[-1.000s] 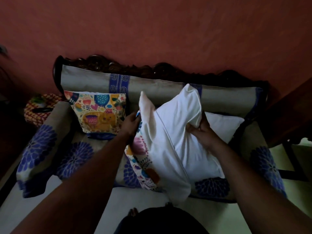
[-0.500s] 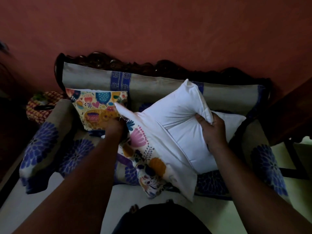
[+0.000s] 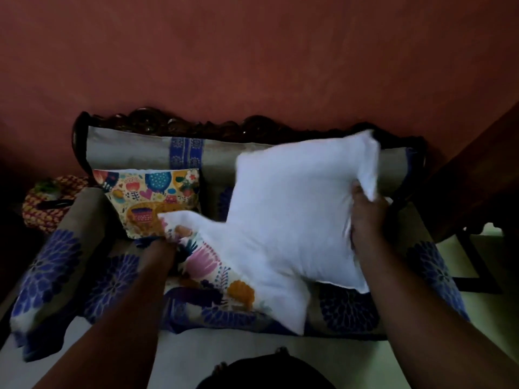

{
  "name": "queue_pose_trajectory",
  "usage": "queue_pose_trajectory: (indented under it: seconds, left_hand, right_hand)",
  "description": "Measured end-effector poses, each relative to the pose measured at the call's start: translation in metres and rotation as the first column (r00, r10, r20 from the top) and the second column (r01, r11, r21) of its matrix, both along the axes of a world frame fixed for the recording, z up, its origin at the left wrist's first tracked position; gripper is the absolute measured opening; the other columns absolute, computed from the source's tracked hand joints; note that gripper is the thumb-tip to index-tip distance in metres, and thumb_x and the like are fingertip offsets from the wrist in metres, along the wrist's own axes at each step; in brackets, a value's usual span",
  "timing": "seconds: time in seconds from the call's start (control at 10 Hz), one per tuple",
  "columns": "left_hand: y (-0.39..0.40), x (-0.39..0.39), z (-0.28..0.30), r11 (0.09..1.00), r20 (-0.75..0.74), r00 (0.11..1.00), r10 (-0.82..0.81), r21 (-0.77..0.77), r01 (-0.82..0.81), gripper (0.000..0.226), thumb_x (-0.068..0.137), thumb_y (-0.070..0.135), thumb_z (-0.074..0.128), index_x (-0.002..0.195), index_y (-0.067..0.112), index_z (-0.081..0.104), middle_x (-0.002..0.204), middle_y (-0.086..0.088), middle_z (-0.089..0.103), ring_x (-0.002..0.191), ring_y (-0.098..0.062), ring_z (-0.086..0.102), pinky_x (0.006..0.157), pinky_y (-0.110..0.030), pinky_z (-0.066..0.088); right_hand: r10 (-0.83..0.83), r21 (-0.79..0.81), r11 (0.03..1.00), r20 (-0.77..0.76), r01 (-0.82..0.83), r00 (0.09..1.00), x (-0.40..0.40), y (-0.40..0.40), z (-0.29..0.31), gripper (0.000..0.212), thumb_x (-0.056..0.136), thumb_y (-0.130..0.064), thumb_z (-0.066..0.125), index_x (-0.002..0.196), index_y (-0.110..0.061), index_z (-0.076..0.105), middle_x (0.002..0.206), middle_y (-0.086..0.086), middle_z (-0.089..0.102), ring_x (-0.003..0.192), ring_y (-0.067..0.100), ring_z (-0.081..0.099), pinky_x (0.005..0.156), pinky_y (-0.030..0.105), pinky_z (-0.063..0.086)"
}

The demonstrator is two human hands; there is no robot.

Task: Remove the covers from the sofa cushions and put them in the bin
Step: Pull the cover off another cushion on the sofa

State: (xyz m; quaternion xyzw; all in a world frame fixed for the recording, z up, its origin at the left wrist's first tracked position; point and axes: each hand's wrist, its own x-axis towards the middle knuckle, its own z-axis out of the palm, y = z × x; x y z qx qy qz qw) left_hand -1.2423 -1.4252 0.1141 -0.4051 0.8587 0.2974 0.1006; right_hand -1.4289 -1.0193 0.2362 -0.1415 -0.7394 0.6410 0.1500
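Note:
A white cushion insert (image 3: 295, 209) is lifted over the sofa seat, and my right hand (image 3: 365, 217) grips its right edge. Its colourful floral cover (image 3: 213, 276), white on the inside, lies pulled down to the left over the seat. My left hand (image 3: 165, 242) grips the cover's upper left corner. A second cushion (image 3: 151, 200) still in its patterned cover leans against the sofa back at the left. Another white insert is hidden behind the lifted one.
The sofa (image 3: 126, 153) has a carved dark wooden back, beige upholstery and blue flower armrests (image 3: 47, 273). A woven red and yellow basket (image 3: 47, 209) sits left of the sofa. Dark wooden furniture (image 3: 477, 192) stands at the right. A red wall is behind.
The white insert has come further out of the cover and moved up and right with my right hand. My left hand pulled the cover down and left.

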Motion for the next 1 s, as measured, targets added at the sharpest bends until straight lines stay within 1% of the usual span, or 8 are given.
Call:
queue_pose_trajectory:
  seconds: [0.1,0.2,0.3,0.4,0.5,0.7,0.9,1.0]
  left_hand:
    - [-0.025,0.023,-0.019,0.996,-0.102,0.992,-0.07,-0.055,0.065,0.046,0.105,0.02,0.029,0.13,-0.004,0.059,0.123,-0.026,0.063,0.115,-0.042,0.06,0.075,-0.033,0.048]
    - [-0.006,0.014,0.0,0.986,-0.218,0.968,0.125,0.137,-0.097,0.042,0.106,0.036,0.045,0.117,0.002,0.067,0.108,-0.021,0.068,0.102,-0.039,0.065,0.077,-0.035,0.046]
    - [0.019,-0.009,0.01,0.992,-0.317,0.946,0.059,0.126,-0.02,0.05,0.101,0.054,0.047,0.11,0.009,0.068,0.104,-0.019,0.069,0.101,-0.037,0.065,0.081,-0.038,0.047]
    - [0.03,-0.017,0.017,0.995,-0.276,0.961,0.017,0.102,0.012,0.046,0.101,0.052,0.047,0.103,0.009,0.06,0.098,-0.022,0.065,0.101,-0.04,0.063,0.078,-0.039,0.043]
    - [0.027,-0.014,0.015,0.994,-0.236,0.968,-0.08,0.059,0.096,0.039,0.102,0.043,0.05,0.117,0.009,0.061,0.106,-0.025,0.067,0.102,-0.042,0.063,0.082,-0.042,0.048]
    - [0.018,-0.004,-0.009,0.993,-0.152,0.988,-0.008,0.112,0.026,0.031,0.103,0.04,0.049,0.098,0.012,0.06,0.092,-0.018,0.065,0.095,-0.04,0.064,0.071,-0.036,0.039]
    - [0.017,-0.043,-0.054,0.987,-0.05,0.996,0.078,0.142,-0.07,0.045,0.098,0.058,0.047,0.107,0.019,0.066,0.098,-0.014,0.071,0.092,-0.032,0.067,0.079,-0.04,0.053]
    - [0.026,-0.081,-0.066,0.984,-0.054,0.995,0.089,0.157,-0.079,0.037,0.101,0.043,0.053,0.109,0.011,0.069,0.097,-0.018,0.072,0.09,-0.032,0.068,0.075,-0.039,0.052]
  right_hand:
    - [-0.036,-0.062,0.997,0.012,0.037,0.999,-0.014,0.013,0.011,0.04,0.083,-0.052,0.073,0.109,-0.021,0.072,0.103,-0.007,0.073,0.093,0.009,0.07,0.091,0.039,0.058]
    - [-0.005,-0.06,0.998,-0.061,0.001,0.998,-0.019,-0.008,0.017,0.03,0.093,-0.032,0.071,0.12,-0.018,0.066,0.114,-0.008,0.067,0.102,0.006,0.067,0.091,0.018,0.051]
    - [0.105,0.162,0.982,-0.056,-0.094,0.993,-0.012,-0.041,0.005,0.036,0.091,-0.035,0.072,0.113,-0.007,0.07,0.112,0.004,0.071,0.108,0.025,0.066,0.088,0.025,0.049]
    - [0.242,0.364,0.898,0.055,-0.245,0.969,0.0,-0.068,-0.019,0.037,0.09,-0.039,0.073,0.111,-0.009,0.07,0.109,0.016,0.072,0.103,0.032,0.066,0.081,0.034,0.049]
    - [0.407,0.575,0.712,0.13,-0.404,0.904,0.011,-0.091,-0.039,0.036,0.093,-0.038,0.07,0.121,-0.016,0.068,0.113,0.015,0.072,0.104,0.035,0.065,0.08,0.037,0.05]
    - [0.544,0.808,0.339,0.251,-0.483,0.801,-0.018,-0.121,-0.102,0.022,0.088,-0.021,0.068,0.11,-0.019,0.073,0.1,0.01,0.073,0.093,0.036,0.068,0.071,0.037,0.048]
    - [0.594,0.801,0.137,0.404,-0.583,0.695,-0.095,-0.15,-0.169,0.035,0.096,-0.029,0.059,0.13,-0.031,0.065,0.115,0.006,0.072,0.104,0.033,0.068,0.082,0.043,0.055]
    - [0.599,0.755,0.04,0.506,-0.654,0.621,-0.143,-0.169,-0.212,0.036,0.098,-0.03,0.056,0.133,-0.032,0.062,0.123,0.004,0.069,0.111,0.03,0.066,0.09,0.043,0.053]
